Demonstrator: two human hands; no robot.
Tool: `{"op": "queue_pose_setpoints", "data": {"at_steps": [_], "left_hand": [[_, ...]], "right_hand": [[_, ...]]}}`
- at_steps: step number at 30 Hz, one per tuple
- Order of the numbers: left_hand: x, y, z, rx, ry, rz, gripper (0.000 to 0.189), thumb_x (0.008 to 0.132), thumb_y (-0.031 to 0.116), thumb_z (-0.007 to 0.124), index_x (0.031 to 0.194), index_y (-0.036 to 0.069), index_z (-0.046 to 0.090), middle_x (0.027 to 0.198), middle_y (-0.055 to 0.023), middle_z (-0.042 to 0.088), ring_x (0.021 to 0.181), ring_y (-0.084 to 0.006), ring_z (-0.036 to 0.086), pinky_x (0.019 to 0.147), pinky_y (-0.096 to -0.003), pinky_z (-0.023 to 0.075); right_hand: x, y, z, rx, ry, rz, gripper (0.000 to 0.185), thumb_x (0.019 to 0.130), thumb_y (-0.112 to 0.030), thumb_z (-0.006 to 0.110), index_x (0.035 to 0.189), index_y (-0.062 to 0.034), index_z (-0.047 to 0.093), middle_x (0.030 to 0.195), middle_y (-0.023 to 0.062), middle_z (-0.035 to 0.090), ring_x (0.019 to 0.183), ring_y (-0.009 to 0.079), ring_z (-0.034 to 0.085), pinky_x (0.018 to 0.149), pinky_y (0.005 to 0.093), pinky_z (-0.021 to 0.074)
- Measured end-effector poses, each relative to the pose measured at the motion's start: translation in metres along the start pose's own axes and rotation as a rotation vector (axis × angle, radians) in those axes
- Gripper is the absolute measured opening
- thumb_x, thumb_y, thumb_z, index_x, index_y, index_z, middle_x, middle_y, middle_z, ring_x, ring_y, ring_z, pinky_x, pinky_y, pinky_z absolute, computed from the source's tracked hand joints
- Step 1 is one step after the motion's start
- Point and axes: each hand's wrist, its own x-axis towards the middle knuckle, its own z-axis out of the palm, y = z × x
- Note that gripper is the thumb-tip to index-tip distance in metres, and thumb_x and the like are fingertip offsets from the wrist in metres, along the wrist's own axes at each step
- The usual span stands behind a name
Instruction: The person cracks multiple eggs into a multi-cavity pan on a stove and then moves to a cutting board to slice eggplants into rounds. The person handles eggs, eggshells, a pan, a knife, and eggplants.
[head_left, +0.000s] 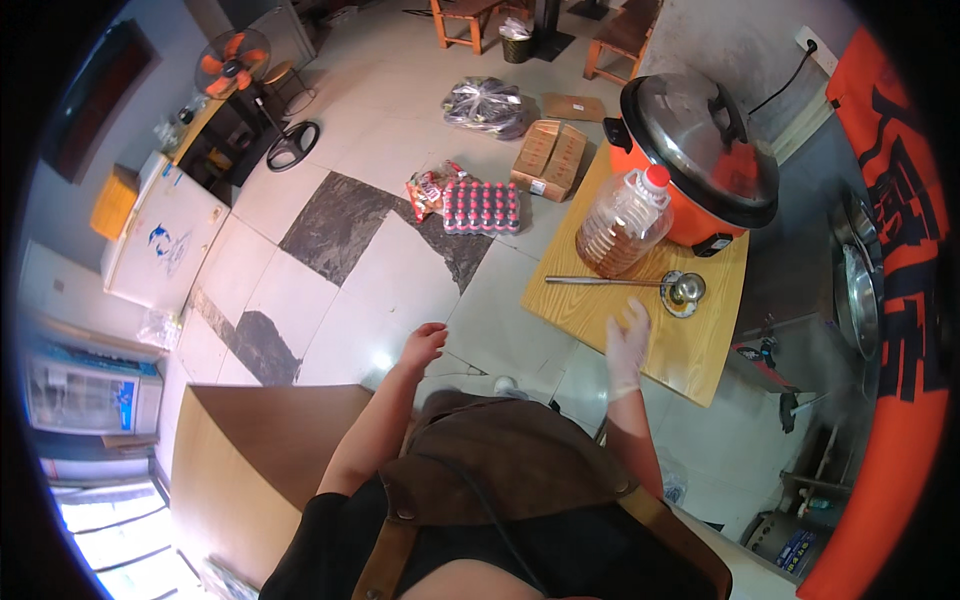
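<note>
My right hand, in a thin clear glove, is over the near edge of a yellow wood-grain table, fingers apart and holding nothing. Beyond its fingertips a metal ladle rests with its bowl on a small patterned dish, its long handle pointing left. Behind the ladle stands a large clear plastic jug with a red cap and reddish-brown contents. A big orange cooker with a closed steel lid is at the table's back. My bare left hand is above the floor, fingers loosely curled, with nothing visible in it.
On the tiled floor ahead are a shrink-wrapped pack of red-capped bottles, a snack bag, a cardboard box and a dark plastic-wrapped bundle. A wooden partition stands at lower left; a steel basin is at right.
</note>
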Motion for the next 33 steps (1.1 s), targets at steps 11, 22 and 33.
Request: {"op": "queue_pose_setpoints", "data": {"at_steps": [11,22,33], "left_hand": [[0.215,0.174,-0.028,0.029,-0.193,0.063,0.027,0.088,0.021,0.058,0.113,0.010,0.056,0.102,-0.0021,0.060,0.089,-0.0180,0.061,0.071,-0.0307,0.0485],[0.300,0.386,0.187,0.301,-0.882,0.019,0.043,0.088,0.026,0.060,0.128,0.013,0.049,0.105,-0.0032,0.057,0.079,-0.0172,0.061,0.065,-0.0295,0.0492],[0.335,0.417,0.330,-0.084,-0.807,-0.380,0.027,0.077,0.016,0.057,0.103,0.013,0.052,0.099,-0.0073,0.055,0.077,-0.0237,0.056,0.058,-0.0285,0.0499]], "right_hand": [[0.173,-0.156,0.138,0.117,0.128,-0.373,0.066,0.078,0.001,0.062,0.136,-0.0024,0.032,0.139,0.0114,0.035,0.120,0.0261,0.044,0.093,0.0338,0.0418],[0.230,-0.045,-0.090,0.870,0.553,-0.040,0.045,0.095,-0.036,0.048,0.131,-0.0089,0.046,0.128,0.0067,0.048,0.116,0.0215,0.046,0.101,0.0410,0.0332],[0.298,-0.020,-0.055,1.070,0.373,0.269,0.120,0.072,-0.084,0.039,0.137,0.0150,0.023,0.143,0.0248,0.030,0.134,0.0356,0.028,0.112,0.0410,0.0190]]}}
